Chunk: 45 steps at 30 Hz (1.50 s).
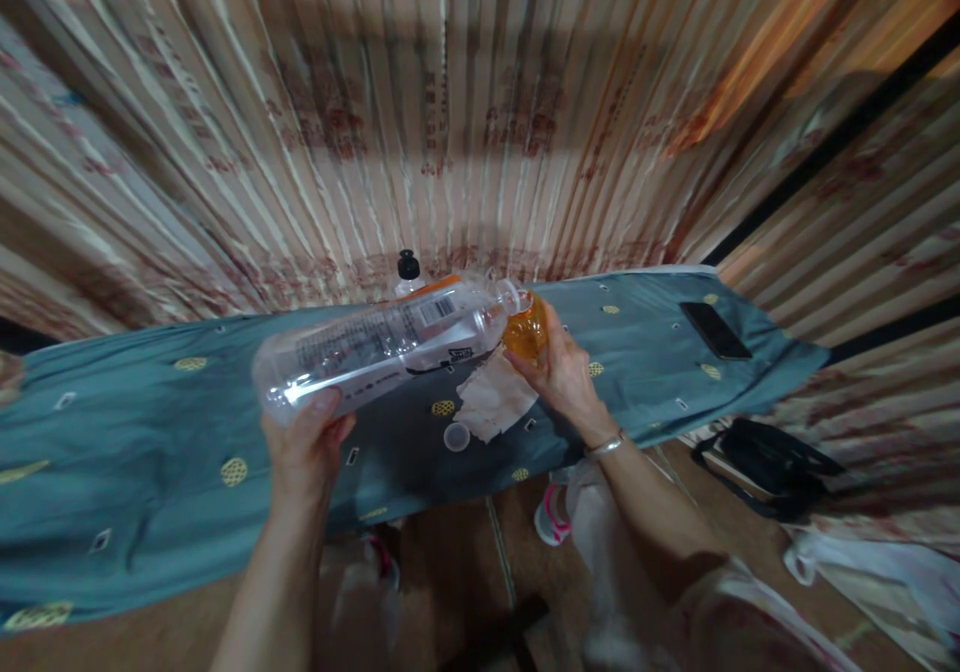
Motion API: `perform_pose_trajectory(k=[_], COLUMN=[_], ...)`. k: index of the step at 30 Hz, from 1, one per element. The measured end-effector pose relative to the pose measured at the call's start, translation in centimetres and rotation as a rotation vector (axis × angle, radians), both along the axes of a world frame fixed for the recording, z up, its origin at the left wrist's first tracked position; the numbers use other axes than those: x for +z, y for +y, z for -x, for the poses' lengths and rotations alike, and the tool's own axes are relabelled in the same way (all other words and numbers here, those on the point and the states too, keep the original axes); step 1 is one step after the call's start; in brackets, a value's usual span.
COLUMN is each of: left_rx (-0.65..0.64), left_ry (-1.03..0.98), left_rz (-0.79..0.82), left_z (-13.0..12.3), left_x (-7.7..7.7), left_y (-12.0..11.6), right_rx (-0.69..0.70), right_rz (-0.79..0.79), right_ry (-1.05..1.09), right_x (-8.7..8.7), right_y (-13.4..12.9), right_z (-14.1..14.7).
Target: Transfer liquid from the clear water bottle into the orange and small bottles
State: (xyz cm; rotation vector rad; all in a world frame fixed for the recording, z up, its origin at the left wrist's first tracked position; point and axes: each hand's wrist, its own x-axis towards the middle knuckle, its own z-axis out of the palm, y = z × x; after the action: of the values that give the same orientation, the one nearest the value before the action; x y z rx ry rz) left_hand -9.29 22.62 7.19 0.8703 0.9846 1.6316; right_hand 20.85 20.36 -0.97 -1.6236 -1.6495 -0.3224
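Observation:
My left hand (307,447) is closed around the base end of a large clear plastic bottle (360,352) with a printed label. The bottle lies tilted nearly sideways, its open mouth pointing right. My right hand (559,367) grips a small amber container (527,330) right at that mouth; whether the two touch I cannot tell. Beneath them a crumpled white tissue (495,397) rests on the cloth. A small round whitish cap (456,437) sits beside the tissue. Behind the large bottle, another bottle with a black top (408,267) is partly hidden.
A teal patterned cloth (172,432) covers the long table. Toward its right end lies a black phone (715,330). Pleated curtains (450,102) hang directly behind. A black bag (772,462) is on the lower right, and a pink-strapped shoe (553,517) shows below the table edge.

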Motion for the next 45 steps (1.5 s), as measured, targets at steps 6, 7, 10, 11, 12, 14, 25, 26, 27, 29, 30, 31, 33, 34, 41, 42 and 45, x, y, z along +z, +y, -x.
perform_pose_trajectory(k=[6,7,10,11,12,14,25,26,27,29,30,31,33,34,41,42,45], left_rx=[0.006,0.003,-0.005,-0.004,0.002,0.019,0.038,0.031,0.029,0.026,0.030,0.033,0.031,0.025,-0.006,-0.010,-0.016], left_ry=[0.017,0.016,0.008,0.006,0.004,0.002,0.029,0.030,0.029,0.025,0.021,0.018,0.009,0.005,-0.010,-0.008,0.004], left_rz=[-0.032,-0.039,-0.066,-0.068,-0.064,-0.045,-0.024,-0.020,-0.017,-0.009,-0.006,-0.005,-0.017,-0.027,-0.055,-0.060,-0.054], left_z=[0.4,0.4,0.4,0.3,0.3,0.3,0.0,-0.1,-0.1,-0.2,-0.3,-0.3,-0.4,-0.4,-0.7,-0.7,-0.6], left_x=[-0.4,-0.4,-0.2,-0.1,-0.1,0.1,0.3,0.4,0.4,0.5,0.6,0.6,0.7,0.8,1.1,1.1,1.1], left_y=[0.0,0.0,-0.2,-0.2,-0.2,-0.3,-0.3,-0.4,-0.5,-0.6,-0.6,-0.6,-0.7,-0.7,-0.8,-0.8,-0.8], right_rx=[0.017,0.022,0.040,0.043,0.045,0.047,0.083,0.084,0.082,0.076,0.073,0.071,0.071,0.068,0.054,0.055,0.068], right_rz=[-0.016,-0.017,-0.028,-0.034,-0.037,-0.042,-0.046,-0.038,-0.026,0.001,0.012,0.019,0.021,0.020,0.026,0.026,0.026], right_ry=[-0.012,-0.012,-0.023,-0.027,-0.030,-0.029,0.026,0.039,0.054,0.081,0.089,0.093,0.093,0.092,0.098,0.104,0.119], right_x=[-0.1,-0.1,-0.1,-0.1,-0.1,-0.1,-0.2,-0.2,-0.1,0.0,0.1,0.1,0.2,0.2,0.1,0.1,0.4], right_y=[-0.1,-0.2,-0.2,-0.2,-0.2,-0.2,-0.3,-0.4,-0.4,-0.5,-0.5,-0.5,-0.6,-0.5,-0.3,-0.3,-0.4], right_z=[-0.1,-0.1,-0.2,-0.2,-0.2,-0.2,-0.5,-0.5,-0.5,-0.5,-0.5,-0.5,-0.5,-0.5,-0.5,-0.5,-0.4])
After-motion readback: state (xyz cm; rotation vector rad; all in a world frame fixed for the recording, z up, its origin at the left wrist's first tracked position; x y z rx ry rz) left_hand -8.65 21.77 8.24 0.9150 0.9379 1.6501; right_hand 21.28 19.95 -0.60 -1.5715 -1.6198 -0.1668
